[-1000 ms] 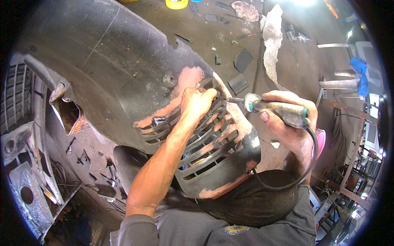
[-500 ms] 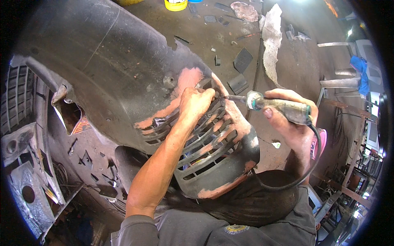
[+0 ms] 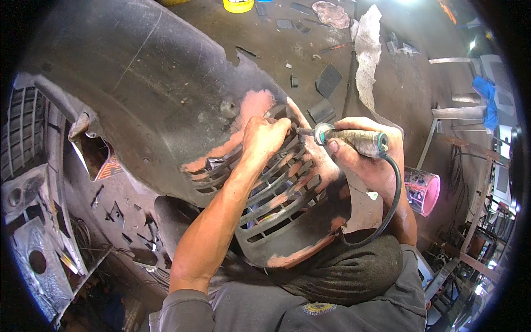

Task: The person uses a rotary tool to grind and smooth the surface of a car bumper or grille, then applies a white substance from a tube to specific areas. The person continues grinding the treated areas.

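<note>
A large dark plastic car bumper [image 3: 127, 72] with patches of pinkish filler lies across my lap. Its slatted grille [image 3: 274, 224] curves toward me. My left hand [image 3: 265, 135] is closed in a pinch at the upper end of the grille; what its fingertips hold, if anything, is hidden. In my right hand [image 3: 373, 160] is a soldering iron [image 3: 354, 139] with a worn handle, a pale collar and a black cord. Its metal shaft points left, with the tip at the grille's upper edge, close beside my left fingertips.
To the right, a pink-rimmed container [image 3: 425, 196] lies tipped near my forearm. Dark plastic scraps [image 3: 329, 80] and a long whitish torn strip [image 3: 366, 55] litter the floor ahead. A yellow bucket [image 3: 239, 5] stands at the far edge. Other car parts [image 3: 38, 260] are at the left.
My right hand has moved left with the soldering iron, bringing its tip closer to my left fingertips. More of the pink-rimmed container shows. My left hand has barely moved.
</note>
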